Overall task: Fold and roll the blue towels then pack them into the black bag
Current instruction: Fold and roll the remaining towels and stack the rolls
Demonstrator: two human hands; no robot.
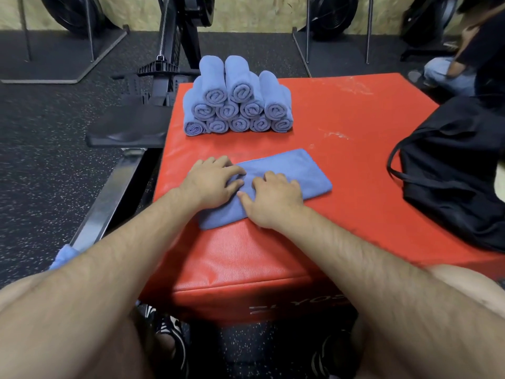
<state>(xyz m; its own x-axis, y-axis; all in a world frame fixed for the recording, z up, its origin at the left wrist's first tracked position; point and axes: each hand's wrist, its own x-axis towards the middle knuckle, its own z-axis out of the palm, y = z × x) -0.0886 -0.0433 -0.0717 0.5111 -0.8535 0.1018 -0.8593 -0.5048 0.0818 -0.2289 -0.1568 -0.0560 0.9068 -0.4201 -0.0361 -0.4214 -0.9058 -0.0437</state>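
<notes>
1. Both hands work a folded blue cloth towel lying near the front-left corner of a red padded vinyl box. The left hand pinches a raised ridge of cloth between fingers and thumb.
2. The right hand presses just beside it with bent fingers; whether it grips cloth cannot be told.
3. The towel's long axis runs diagonally from that corner toward the right edge. Its flat free end points far-right, nearer the right hand, so a roll would likely travel that way.
4. A stack of rolled blue towels stands at the back-left corner, and a slumped black fabric bag waits at the right edge.
</notes>
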